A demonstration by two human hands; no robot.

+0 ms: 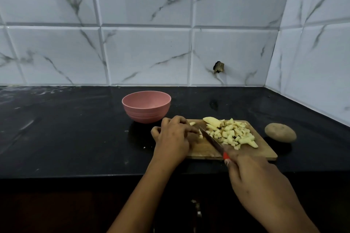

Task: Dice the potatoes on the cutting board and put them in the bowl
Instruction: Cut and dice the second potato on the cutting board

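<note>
A wooden cutting board (263,150) lies on the black counter. A heap of pale diced potato (233,134) covers its right half, with a larger uncut wedge (212,121) at the back. My left hand (173,137) rests on the board's left end, fingers curled over a small potato piece that is mostly hidden. My right hand (255,178) grips the red handle of a knife (211,139), whose blade angles down onto the board next to my left fingertips. A pink bowl (146,108) stands behind the board's left end; I see nothing inside it.
A whole unpeeled potato (280,132) lies on the counter (75,128) right of the board. Marble-look tiled walls close the back and right side, meeting in a corner at the right. The counter's front edge runs just under my wrists.
</note>
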